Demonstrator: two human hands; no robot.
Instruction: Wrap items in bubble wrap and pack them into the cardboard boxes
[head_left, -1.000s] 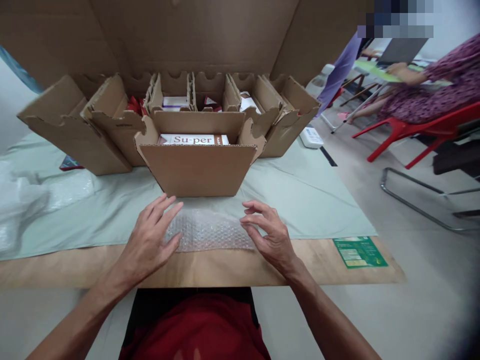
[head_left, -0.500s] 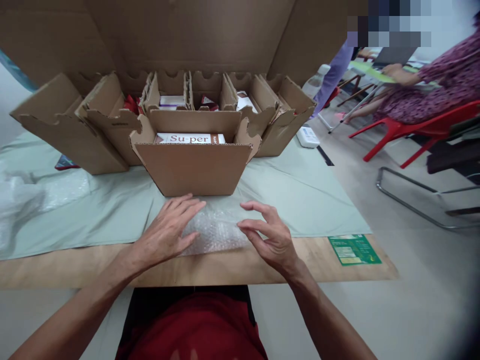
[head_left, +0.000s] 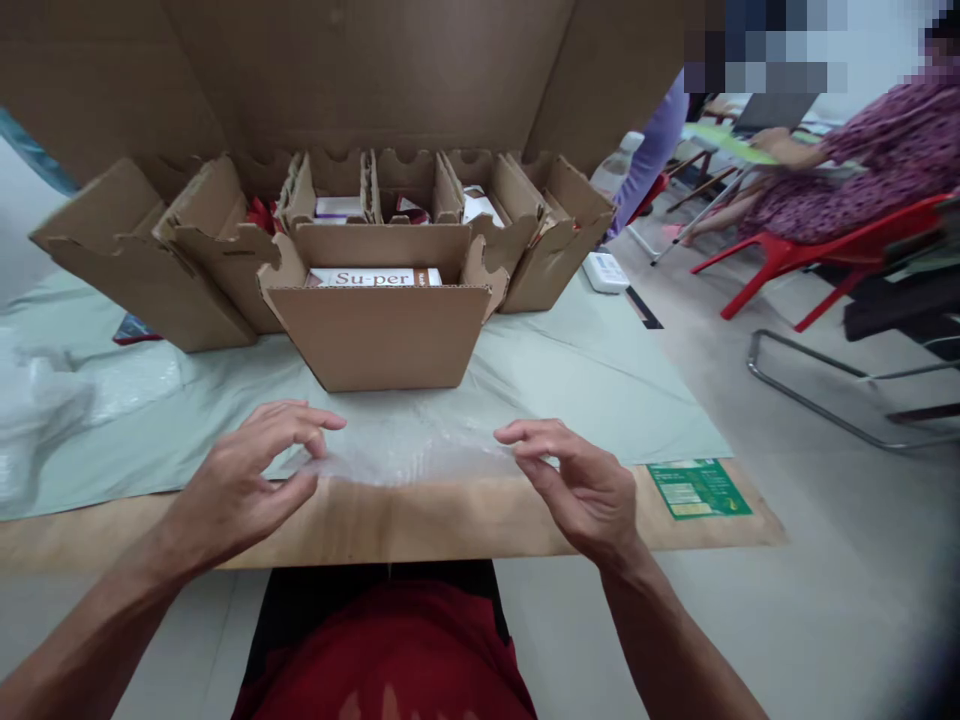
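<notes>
A clear sheet of bubble wrap (head_left: 409, 450) is stretched low over the table's near edge. My left hand (head_left: 251, 480) pinches its left end between thumb and fingers. My right hand (head_left: 581, 485) pinches its right end in the same way. Just behind the sheet stands an open brown cardboard box (head_left: 379, 335) with a white "Su-per" carton (head_left: 371, 277) lying inside it.
Several more open cardboard boxes (head_left: 187, 260) stand in a row behind, under a large raised cardboard flap. A pale green cloth (head_left: 600, 390) covers the wooden table. A green label (head_left: 697, 488) lies at the right corner. Crumpled plastic (head_left: 37, 400) lies left. A seated person (head_left: 855, 170) and red chairs are at right.
My hands have moved apart from the middle of the bubble wrap to its two ends, and the sheet is now pulled out wide and flat between them.
</notes>
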